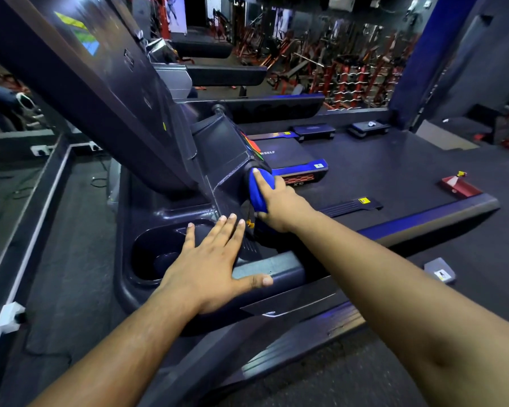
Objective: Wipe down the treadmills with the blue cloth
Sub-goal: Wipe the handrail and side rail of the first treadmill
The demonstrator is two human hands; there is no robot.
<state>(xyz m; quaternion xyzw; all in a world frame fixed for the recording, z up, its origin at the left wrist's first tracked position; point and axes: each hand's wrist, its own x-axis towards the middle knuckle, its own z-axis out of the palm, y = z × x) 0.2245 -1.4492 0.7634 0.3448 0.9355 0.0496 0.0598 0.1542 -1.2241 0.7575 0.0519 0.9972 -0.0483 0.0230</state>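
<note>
While the right hand point(279, 201) presses the blue cloth point(259, 190) to the treadmill point(232, 160) console's end, wiping is underway.
Left hand point(215, 259), fingers flat and empty, braces at seven o'clock beside the cup holder point(156, 254); next, I judge, the cloth sweeps across the console.

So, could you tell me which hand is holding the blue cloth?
The right hand grips the blue cloth against the console; the left hand rests flat, holding nothing.

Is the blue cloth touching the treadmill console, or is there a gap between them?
Touching. The head view shows the right hand gripping the blue cloth, whose edge lies against the corner of the treadmill console, with no gap.
</note>
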